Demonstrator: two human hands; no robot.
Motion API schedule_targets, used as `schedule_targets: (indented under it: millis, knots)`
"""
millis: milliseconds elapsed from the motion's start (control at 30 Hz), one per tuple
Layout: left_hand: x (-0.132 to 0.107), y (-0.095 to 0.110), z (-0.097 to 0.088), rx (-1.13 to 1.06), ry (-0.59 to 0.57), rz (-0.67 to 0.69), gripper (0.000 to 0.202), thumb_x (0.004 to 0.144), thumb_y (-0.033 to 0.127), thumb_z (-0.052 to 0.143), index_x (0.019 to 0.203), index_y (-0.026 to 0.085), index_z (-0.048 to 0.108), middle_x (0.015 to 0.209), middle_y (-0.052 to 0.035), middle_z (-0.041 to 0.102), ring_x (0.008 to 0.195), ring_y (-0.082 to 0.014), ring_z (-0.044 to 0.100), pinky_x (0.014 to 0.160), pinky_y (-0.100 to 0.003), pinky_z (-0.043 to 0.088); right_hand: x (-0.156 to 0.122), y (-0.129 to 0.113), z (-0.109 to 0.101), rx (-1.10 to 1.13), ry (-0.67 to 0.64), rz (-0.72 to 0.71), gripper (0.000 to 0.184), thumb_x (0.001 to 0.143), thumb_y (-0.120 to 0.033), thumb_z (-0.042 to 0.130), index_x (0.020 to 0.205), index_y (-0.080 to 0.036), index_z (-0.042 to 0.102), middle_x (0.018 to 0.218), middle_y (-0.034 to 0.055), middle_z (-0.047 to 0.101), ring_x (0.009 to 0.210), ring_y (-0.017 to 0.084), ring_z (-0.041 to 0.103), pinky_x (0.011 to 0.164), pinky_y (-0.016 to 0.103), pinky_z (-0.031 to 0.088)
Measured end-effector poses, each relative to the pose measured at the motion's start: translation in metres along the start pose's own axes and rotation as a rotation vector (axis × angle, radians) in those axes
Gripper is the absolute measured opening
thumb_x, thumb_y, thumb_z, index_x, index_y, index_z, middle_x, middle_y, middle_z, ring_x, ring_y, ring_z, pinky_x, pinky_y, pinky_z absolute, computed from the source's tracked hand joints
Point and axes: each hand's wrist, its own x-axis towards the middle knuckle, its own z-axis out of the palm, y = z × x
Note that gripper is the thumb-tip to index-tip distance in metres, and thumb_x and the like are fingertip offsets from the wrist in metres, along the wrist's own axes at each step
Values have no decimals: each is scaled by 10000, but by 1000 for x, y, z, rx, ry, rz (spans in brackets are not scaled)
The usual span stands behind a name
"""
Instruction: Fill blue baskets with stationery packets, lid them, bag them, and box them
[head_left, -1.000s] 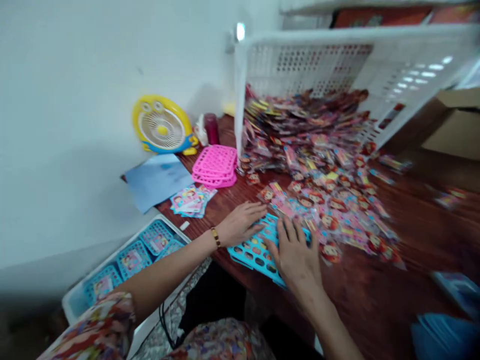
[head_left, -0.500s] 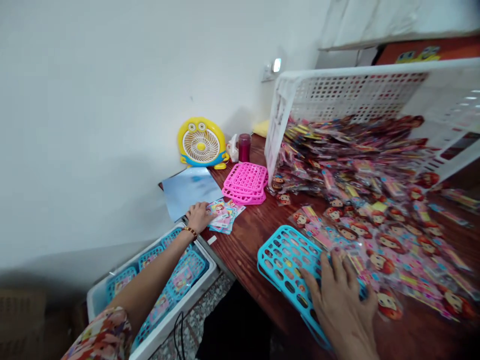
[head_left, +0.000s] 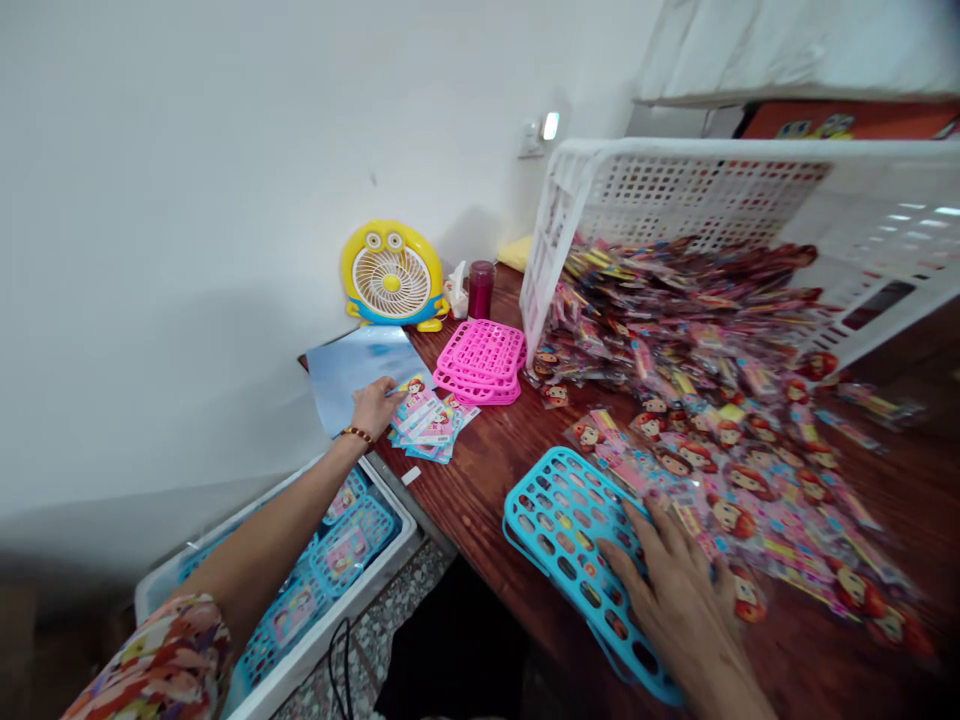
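My left hand point(head_left: 373, 405) reaches to the left part of the wooden table point(head_left: 487, 470) and pinches the top card of a small stack of printed cards point(head_left: 427, 422). My right hand point(head_left: 675, 585) lies flat with fingers spread on a blue perforated plastic tray point(head_left: 562, 530) near the table's front edge. Its fingertips touch the edge of a big heap of cartoon sticker packets point(head_left: 720, 400) spilling from a tipped white mesh crate point(head_left: 720, 190).
A stack of pink perforated trays point(head_left: 480, 360) sits behind the cards, with a blue sheet point(head_left: 352, 375), a yellow desk fan point(head_left: 390, 275) and a dark red cup point(head_left: 480, 288) by the wall. Beside the table, a white bin point(head_left: 330, 560) on the floor holds blue trays with cards.
My left hand left the blue tray, swung left to the card stack and took hold of a card. My right hand stayed on the tray. The view turned left.
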Motion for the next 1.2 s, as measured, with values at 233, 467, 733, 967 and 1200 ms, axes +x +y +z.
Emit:
schedule_targets:
  millis: [233,467,733,967,1200]
  knots:
    - [3,29,-27,-93,47,96,210,886,372,580,891,166,621,899,-38,654,886,-196,605,818,-368,477,-3,8,4,111,56,-59,524,912,-519,354,1295,-242,581,1435,126,507,1355,341,407,1072,681,218]
    - [-36,141,-61,-338,-274,506,354,803,533,598,873,192,664,753,28,649,689,-136,566,625,-234,420,12,23,-32,483,121,-29,465,923,-523,412,1222,-248,638,1383,108,561,1310,284,472,1099,571,302]
    - [-107,249,13,-154,-632,1261,168,813,405,684,899,264,716,828,-9,705,920,-202,594,809,-322,348,15,17,-53,518,158,-68,437,947,-465,403,1210,-210,640,1383,129,554,1317,266,469,1099,502,351]
    - [-88,195,20,-15,-239,912,468,851,520,619,1289,370,549,1222,-16,627,1121,-197,524,967,-342,334,7,32,-26,459,149,-135,446,917,-513,399,1109,-226,681,1308,112,609,1246,300,537,1061,534,400]
    - [2,16,-32,201,55,99,242,918,284,460,1053,202,643,1165,-152,628,1172,-344,487,946,-514,355,42,34,-28,410,180,-321,455,919,-561,382,1117,-285,684,1277,71,638,1221,302,559,1048,554,413]
